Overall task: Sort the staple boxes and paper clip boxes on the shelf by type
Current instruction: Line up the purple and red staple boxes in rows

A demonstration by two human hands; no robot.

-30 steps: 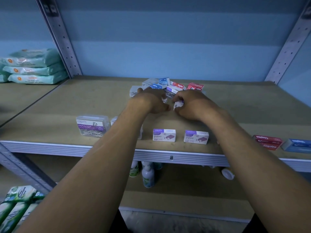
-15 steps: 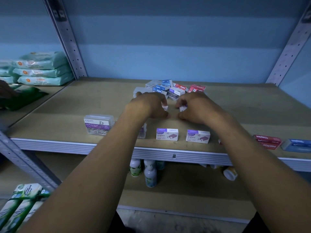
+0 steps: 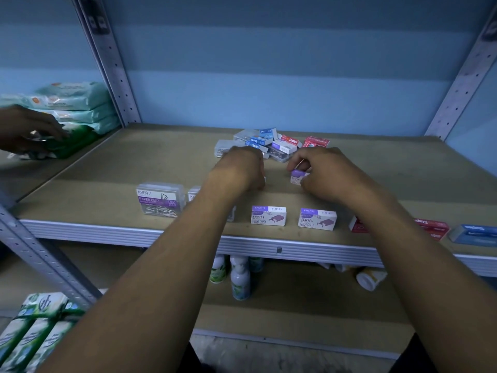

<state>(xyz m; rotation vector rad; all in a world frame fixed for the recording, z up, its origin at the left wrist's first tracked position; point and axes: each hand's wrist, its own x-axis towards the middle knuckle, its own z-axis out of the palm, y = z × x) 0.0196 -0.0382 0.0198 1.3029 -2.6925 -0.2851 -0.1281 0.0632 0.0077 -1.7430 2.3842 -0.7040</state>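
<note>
The right hand [image 3: 328, 170] pinches a purple staples box [image 3: 299, 177] between curled fingers and thumb, just above the shelf [image 3: 161, 168] in front of the mixed pile [image 3: 271, 144]. The left hand [image 3: 242, 168] is curled knuckles-up; whether it holds anything cannot be told.

Pale green wipe packs [image 3: 78, 103] lie stacked on the neighbouring shelf at left, a dark green packet [image 3: 72, 142] in front; small bottles [image 3: 239, 278] stand on the lower shelf, one white bottle [image 3: 369, 277] on its side; green-and-white packs [image 3: 32, 329] sit bottom left.
</note>
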